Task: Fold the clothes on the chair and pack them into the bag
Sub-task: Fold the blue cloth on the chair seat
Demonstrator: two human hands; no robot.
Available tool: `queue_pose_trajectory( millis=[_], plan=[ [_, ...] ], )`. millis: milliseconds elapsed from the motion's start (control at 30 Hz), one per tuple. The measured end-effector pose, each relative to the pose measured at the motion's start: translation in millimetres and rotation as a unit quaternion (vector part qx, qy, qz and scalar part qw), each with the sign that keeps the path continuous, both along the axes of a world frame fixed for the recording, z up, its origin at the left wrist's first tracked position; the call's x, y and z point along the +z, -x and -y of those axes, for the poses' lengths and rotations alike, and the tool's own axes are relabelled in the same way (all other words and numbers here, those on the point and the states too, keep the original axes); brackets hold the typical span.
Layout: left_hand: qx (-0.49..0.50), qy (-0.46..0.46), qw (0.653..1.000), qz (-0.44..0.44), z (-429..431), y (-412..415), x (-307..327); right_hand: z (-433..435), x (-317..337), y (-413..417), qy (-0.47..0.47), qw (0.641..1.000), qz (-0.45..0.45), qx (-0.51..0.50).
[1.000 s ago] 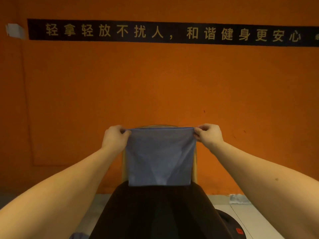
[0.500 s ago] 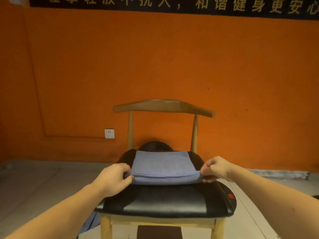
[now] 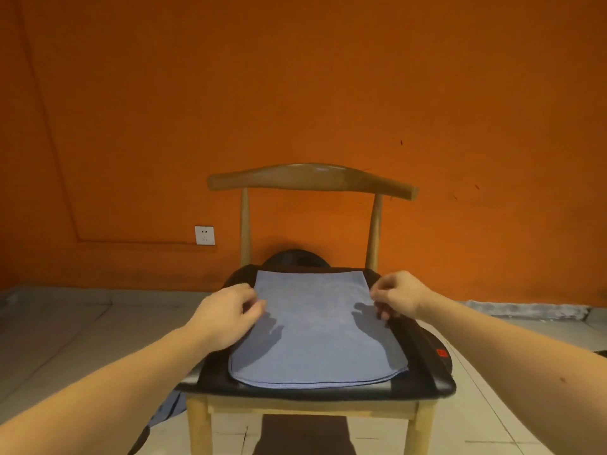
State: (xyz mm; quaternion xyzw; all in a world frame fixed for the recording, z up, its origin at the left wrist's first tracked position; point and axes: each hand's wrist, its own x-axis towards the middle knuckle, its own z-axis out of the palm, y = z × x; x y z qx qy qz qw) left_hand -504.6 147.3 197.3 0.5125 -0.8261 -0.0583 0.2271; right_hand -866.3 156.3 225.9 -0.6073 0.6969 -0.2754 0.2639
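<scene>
- Starting at the left, we see our left hand (image 3: 230,307) just above the left edge of the blue cloth (image 3: 315,330), its fingers curled loosely and holding nothing; its shadow falls on the fabric, so it looks lifted clear, not pressing.
- Moving to the middle, we find the blue cloth spread flat on the black seat of the wooden chair (image 3: 312,178), its near edge rounded and showing what looks like two layers, its far edge close to the backrest posts.
- Half a second ago the cloth was a shorter, thicker fold pinched at both near corners; now it lies longer across the seat, reaching close to the front edge, and both hands have let go.
- A second ago we held it stretched in the air by its top corners, so it has since come down onto the seat.
- We take this to mean the cloth has been laid out as a flat base, and that more folding probably remains before it is compact enough to pack.
- At the right, our right hand (image 3: 397,295) hovers at the cloth's right edge, fingers bent and apparently empty, though the fingertips are partly hidden.
- We cannot pick out the bag for certain; a dark shape shows low behind the seat and blue fabric hangs below the chair's left front leg.
</scene>
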Motion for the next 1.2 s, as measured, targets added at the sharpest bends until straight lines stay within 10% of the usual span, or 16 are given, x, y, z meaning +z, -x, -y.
queue_pose_trajectory(
  millis=[200,500,767,1000,1200],
  plan=[
    [0.062,-0.082,0.993,-0.049,96.1,63.5,-9.8,86.8,-29.2,-43.6,0.076,0.991,-0.108,0.008],
    [0.084,-0.164,0.965,0.187,169.1,65.1,-54.9,160.2,-74.2,-31.4,-0.068,0.933,-0.348,0.063],
    [0.097,-0.163,0.958,0.217,164.2,62.2,-53.6,152.0,-81.2,-19.1,-0.081,0.934,-0.346,0.034],
    [-0.059,-0.051,0.997,0.026,37.8,45.5,-35.6,37.6,-47.2,-39.2,0.04,0.962,-0.252,0.099],
    [-0.13,-0.017,0.971,0.201,-45.7,14.6,-60.9,-81.8,-82.4,-28.5,0.076,0.927,-0.316,0.185]
  ],
)
